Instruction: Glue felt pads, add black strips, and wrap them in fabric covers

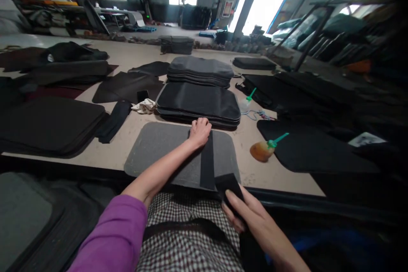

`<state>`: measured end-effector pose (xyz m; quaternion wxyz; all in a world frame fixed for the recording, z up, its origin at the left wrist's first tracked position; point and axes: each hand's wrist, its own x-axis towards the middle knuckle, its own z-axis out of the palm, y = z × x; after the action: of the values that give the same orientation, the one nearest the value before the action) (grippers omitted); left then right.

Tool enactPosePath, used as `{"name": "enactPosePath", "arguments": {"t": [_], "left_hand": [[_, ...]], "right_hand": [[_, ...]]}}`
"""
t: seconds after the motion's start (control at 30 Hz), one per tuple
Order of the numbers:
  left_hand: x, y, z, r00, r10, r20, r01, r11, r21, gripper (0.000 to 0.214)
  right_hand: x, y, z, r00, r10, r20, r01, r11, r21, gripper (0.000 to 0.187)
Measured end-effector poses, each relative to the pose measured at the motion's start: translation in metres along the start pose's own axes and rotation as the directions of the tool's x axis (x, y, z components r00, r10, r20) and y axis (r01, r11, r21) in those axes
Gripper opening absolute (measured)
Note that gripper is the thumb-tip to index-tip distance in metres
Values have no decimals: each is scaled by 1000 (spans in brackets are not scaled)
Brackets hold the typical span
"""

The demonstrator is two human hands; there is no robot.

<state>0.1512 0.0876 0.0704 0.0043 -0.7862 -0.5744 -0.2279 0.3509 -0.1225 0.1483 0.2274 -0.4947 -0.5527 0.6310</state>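
A grey mat (pixel 159 146) with rounded corners lies at the table's front edge. Across its right part runs a flat black strip (pixel 208 163), from the far edge to the near edge. My left hand (pixel 200 131) is at the strip's far end, fingers curled down and closed; what lies under them is hidden. Nearer to me, my right hand (pixel 239 210) pinches a folded black band (pixel 228 183) just off the mat's near right corner. The band's tail hangs down below that hand.
Behind the mat stands a stack of black mats (pixel 197 100), with another stack (pixel 200 68) farther back. A squeeze bottle of amber liquid (pixel 263 151) with a green nozzle stands right. A crumpled cloth (pixel 145 106) lies left. More dark sheets (pixel 47 123) cover both sides.
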Motion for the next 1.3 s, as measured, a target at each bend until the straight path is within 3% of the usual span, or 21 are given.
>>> {"name": "enactPosePath", "arguments": {"t": [0.07,0.13,0.2,0.27,0.37,0.5,0.63,0.73,0.83,1.0,1.17,1.23,1.3], "left_hand": [[-4,5,-12,998,-29,-48,25,995,-93,27],[-15,11,-29,996,-49,-80,20,944,-328,24],[-33,15,-49,999,-46,-9,29,761,-648,21],[-56,15,-71,982,-11,188,169,490,-855,31],[-92,8,-99,923,16,385,371,231,-899,45],[-126,-3,-120,857,-5,515,514,82,-854,54],[-144,-14,-127,784,25,620,621,-25,-784,63],[-153,-24,-130,797,-110,594,595,-32,-803,47],[-160,-41,-130,774,-238,586,597,-31,-802,41],[-166,-89,-125,738,-395,547,618,70,-783,43],[-159,-148,-112,754,-461,468,612,235,-755,42],[-151,-166,-106,768,-495,407,603,344,-719,42],[-142,-180,-99,813,-500,298,553,504,-663,38]], "right_hand": [[1,-3,6,999,29,45,-40,963,267,33],[7,-7,12,998,38,52,-57,890,451,31],[16,-11,15,998,40,54,-63,840,538,34],[25,-15,16,996,40,80,-79,812,579,36],[37,-21,22,993,43,114,-105,772,627,35],[52,-26,39,979,-16,201,-116,769,628,34],[70,-29,62,955,-60,290,-107,843,526,38],[82,-30,79,953,-66,297,-78,892,446,42],[90,-26,92,951,-43,307,-80,922,378,45],[94,-10,99,960,-24,279,-18,989,148,35],[93,8,97,989,-100,112,125,961,-247,28],[95,11,99,987,-149,63,161,930,-331,31],[99,12,102,981,-188,43,191,918,-347,35]]}}
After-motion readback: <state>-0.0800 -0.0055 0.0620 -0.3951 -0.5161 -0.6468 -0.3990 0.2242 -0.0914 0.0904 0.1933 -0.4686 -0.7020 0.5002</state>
